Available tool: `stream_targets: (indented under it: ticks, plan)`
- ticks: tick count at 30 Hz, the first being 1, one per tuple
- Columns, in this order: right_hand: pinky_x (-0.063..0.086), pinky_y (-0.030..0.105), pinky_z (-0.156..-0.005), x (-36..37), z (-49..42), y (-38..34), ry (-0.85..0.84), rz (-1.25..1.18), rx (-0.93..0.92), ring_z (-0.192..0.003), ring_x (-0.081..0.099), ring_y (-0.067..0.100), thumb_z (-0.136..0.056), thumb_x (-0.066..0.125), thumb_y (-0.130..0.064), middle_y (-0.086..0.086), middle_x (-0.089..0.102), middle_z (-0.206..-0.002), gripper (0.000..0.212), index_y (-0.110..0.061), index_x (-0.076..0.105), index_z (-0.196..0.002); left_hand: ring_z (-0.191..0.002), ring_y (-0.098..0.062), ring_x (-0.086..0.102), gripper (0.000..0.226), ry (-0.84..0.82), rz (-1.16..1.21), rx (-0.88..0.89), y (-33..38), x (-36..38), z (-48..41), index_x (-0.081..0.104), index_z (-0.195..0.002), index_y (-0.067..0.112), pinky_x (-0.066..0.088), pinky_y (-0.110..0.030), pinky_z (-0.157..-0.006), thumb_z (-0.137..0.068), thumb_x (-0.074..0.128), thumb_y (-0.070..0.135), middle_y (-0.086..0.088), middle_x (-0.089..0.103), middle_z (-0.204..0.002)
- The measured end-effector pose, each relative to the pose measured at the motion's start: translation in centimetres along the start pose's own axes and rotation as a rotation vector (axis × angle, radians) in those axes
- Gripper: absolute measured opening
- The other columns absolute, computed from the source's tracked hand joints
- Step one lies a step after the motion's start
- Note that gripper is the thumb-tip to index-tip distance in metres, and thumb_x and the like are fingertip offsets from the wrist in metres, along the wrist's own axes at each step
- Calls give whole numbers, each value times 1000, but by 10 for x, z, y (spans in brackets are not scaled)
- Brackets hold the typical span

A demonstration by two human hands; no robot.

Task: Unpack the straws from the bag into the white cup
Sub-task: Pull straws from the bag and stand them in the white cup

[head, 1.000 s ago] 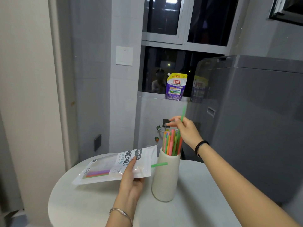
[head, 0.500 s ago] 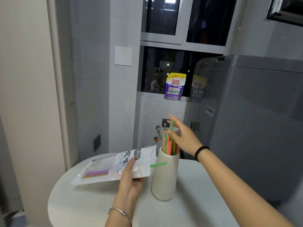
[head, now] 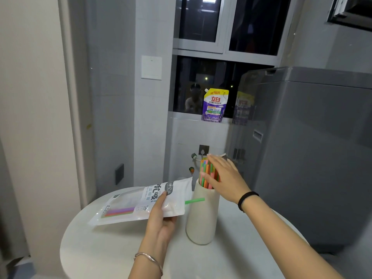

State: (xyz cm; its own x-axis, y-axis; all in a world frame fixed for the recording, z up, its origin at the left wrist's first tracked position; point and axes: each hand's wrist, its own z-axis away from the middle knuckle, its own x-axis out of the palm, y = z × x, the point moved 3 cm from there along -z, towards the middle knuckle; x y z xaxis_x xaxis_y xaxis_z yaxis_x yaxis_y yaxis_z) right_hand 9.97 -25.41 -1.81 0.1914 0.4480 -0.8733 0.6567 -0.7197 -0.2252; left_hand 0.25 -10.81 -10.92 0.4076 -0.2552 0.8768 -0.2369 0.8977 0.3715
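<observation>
A tall white cup (head: 202,218) stands on the round white table (head: 112,250), holding several coloured straws (head: 206,172) upright. My right hand (head: 223,176) lies flat against the straw tops with fingers spread, gripping nothing. The straw bag (head: 138,202), white with a clear window, is held level over the table with its opening toward the cup by my left hand (head: 161,216). A few straws remain inside it, and one green straw (head: 194,200) pokes out of the opening in front of the cup.
A grey washing machine (head: 314,158) stands close on the right behind the table. A purple detergent pouch (head: 215,105) sits on the window sill. The wall and a door frame are to the left.
My right hand let a green straw down into the cup, then opened and came down flat on the straw tops. The bag and my left hand stayed put.
</observation>
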Motion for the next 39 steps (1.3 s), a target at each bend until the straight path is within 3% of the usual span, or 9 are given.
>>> stream_targets:
  ticks: [11, 16, 19, 23, 25, 28, 34, 37, 39]
  plan:
    - [-1, 34, -120, 9, 7, -14, 182, -81, -1, -146, 15, 10, -96, 39, -44, -7, 23, -157, 57, -26, 24, -148, -80, -15, 63, 30, 17, -8, -3, 2, -2, -2, 56, -120, 13, 55, -22, -43, -90, 59, 8, -4, 67, -94]
    - [41, 35, -105, 10, 41, -48, 663, -696, 52, -120, 53, 18, -93, 51, -20, -1, 62, -122, 22, -18, 62, -112, -84, -15, 64, 34, 11, -23, 38, 5, -2, -5, 56, -123, 12, 58, -22, -52, -90, 61, 9, -4, 68, -101]
    - [46, 21, -90, 42, 62, -67, 737, -1050, 339, -111, 58, 22, -95, 51, -17, 3, 65, -111, 13, -26, 60, -96, -85, -12, 66, 34, 5, -68, 92, 8, -3, -5, 59, -123, 11, 58, -25, -60, -89, 62, 12, -3, 69, -108]
    - [46, 29, -90, 77, 70, -71, 541, -1536, 810, -103, 56, 20, -97, 45, -20, 7, 58, -106, 23, -9, 58, -113, -89, -9, 68, 36, 42, -261, 260, 14, -5, -3, 62, -118, 15, 54, -25, -69, -83, 70, 18, 3, 71, -106]
    - [43, 38, -98, 83, 70, -72, 408, -1821, 914, -109, 54, 24, -98, 42, -27, 8, 57, -112, 29, -8, 56, -115, -94, -12, 69, 39, 48, -413, 379, 17, -5, 0, 64, -116, 15, 54, -28, -77, -79, 74, 19, 1, 72, -108]
    - [42, 41, -99, 90, 74, -78, 277, -2073, 962, -111, 54, 29, -100, 31, -34, 12, 60, -113, 36, -12, 55, -115, -82, -2, 69, 27, 1, -619, 529, 20, 2, 7, 68, -101, 19, 53, -16, -65, -76, 77, 15, 6, 73, -95]
    - [57, 26, -53, 96, 75, -91, 251, -2150, 896, -68, 72, 16, -100, 31, -26, 3, 76, -78, 35, -12, 64, -101, -72, 6, 69, 16, -97, -865, 611, 15, 8, 13, 71, -85, 22, 50, -8, -56, -75, 78, 12, 10, 74, -87]
    - [56, 24, -52, 95, 75, -95, 237, -2057, 805, -74, 73, 16, -98, 39, -19, 4, 76, -83, 28, -11, 66, -100, -73, 9, 68, 18, -62, -843, 618, 19, 6, 12, 69, -86, 25, 52, -9, -59, -74, 78, 15, 12, 73, -87]
    - [54, 26, -57, 94, 74, -91, 202, -1750, 785, -81, 71, 22, -97, 43, -16, 6, 73, -84, 24, -12, 66, -95, -78, 5, 68, 20, -22, -775, 600, 23, 3, 10, 68, -88, 25, 54, -16, -66, -74, 79, 16, 12, 72, -88]
